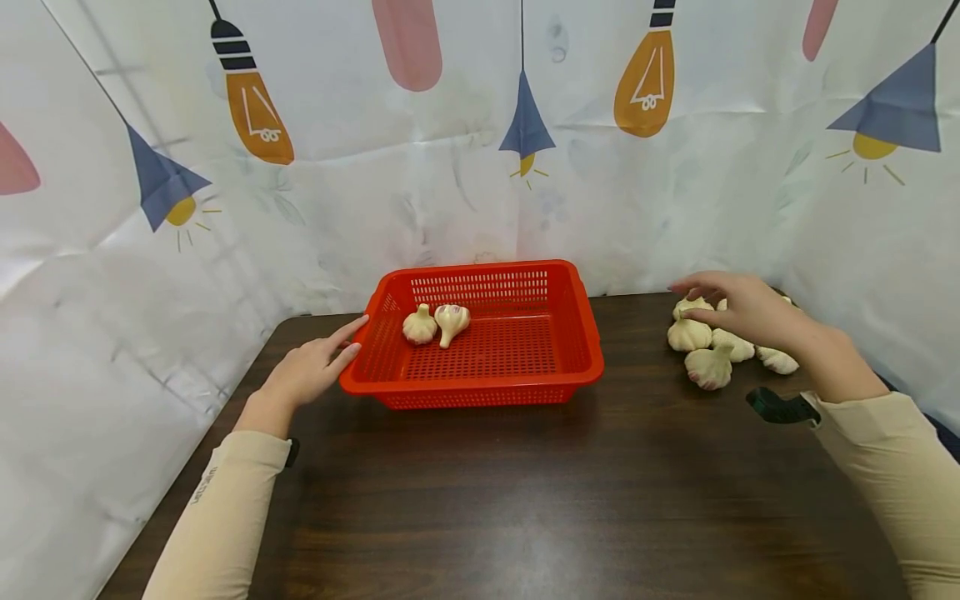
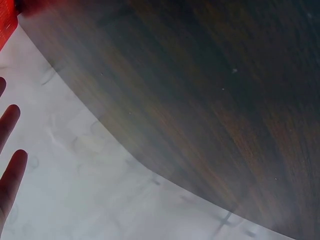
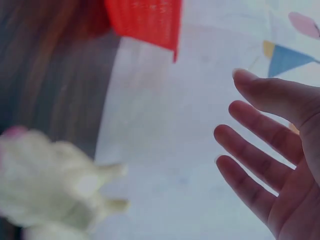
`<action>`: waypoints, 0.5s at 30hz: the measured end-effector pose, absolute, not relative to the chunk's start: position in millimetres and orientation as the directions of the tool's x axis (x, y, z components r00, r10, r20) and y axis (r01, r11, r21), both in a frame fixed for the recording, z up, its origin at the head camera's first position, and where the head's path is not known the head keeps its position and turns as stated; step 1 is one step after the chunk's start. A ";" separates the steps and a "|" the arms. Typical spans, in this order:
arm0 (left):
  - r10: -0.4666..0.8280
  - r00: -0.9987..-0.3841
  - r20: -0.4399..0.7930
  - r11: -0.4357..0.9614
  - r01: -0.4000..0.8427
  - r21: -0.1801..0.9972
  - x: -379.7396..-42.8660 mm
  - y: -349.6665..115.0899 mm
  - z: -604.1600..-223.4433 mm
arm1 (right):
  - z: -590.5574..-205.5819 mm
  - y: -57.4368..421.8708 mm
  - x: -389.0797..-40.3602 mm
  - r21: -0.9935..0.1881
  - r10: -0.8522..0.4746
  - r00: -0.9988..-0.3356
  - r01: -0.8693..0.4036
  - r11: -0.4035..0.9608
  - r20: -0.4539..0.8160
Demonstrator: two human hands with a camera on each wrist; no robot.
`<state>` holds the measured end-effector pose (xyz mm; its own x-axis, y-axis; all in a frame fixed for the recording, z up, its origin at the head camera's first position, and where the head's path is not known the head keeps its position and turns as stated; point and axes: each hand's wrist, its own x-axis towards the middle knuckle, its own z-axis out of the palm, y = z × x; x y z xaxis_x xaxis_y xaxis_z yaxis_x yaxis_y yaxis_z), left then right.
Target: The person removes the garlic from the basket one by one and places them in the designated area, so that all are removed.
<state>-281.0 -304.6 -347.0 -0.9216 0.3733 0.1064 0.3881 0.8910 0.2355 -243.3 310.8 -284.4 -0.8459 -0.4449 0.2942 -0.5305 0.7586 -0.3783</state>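
Note:
A red plastic basket [image 1: 480,395] stands at the back of the dark table, with two garlic bulbs [image 1: 452,322] lying in its left part. My left hand [image 1: 306,369] is at the basket's left rim, fingers extended and fingertips at the edge. Over a pile of garlic bulbs [image 1: 708,367] at the table's right is my right hand [image 1: 750,310]. In the right wrist view its fingers are spread and relaxed with nothing between them, and blurred garlic [image 3: 50,185] shows below left.
A dark wooden table [image 1: 480,500] extends toward me. White patterned cloth [image 1: 465,192] hangs behind it and along both sides. A dark strap [image 1: 782,407] sticks out by the right sleeve.

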 end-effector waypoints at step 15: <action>0.369 -0.926 0.085 0.898 0.378 0.227 -277.5 -301.6 -342.7 | -254.3 226.2 -296.0 -0.393 -0.537 -0.797 -0.604 0.694 0.278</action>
